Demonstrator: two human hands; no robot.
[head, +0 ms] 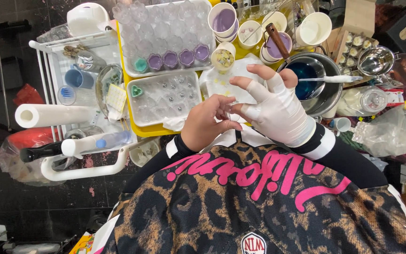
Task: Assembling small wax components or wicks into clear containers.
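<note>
Two clear mould trays (pixel 164 33) lie on the yellow surface. Three purple-filled cups (pixel 170 59) and one green (pixel 140 64) sit in the upper tray. One paper-towel roll (pixel 52 115) lies at left.

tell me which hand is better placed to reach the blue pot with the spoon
Likely the right hand: bandaged in white, it sits just beside the blue pot. The left hand is farther off, nearer the clear mould tray.

Right hand (pixel 278 110): wrapped in white bandage, fingertips bare. Left hand (pixel 207 124): bare, black sleeve with white cuff. Beyond right hand: steel pot (pixel 327 96) of deep blue liquid. Beyond left hand: clear mould tray (pixel 165 96) with one teal heart on a yellow tray (pixel 153 130); further row of purple cups. Below hands: leopard-print garment (pixel 222 207), pink lettering.
</note>
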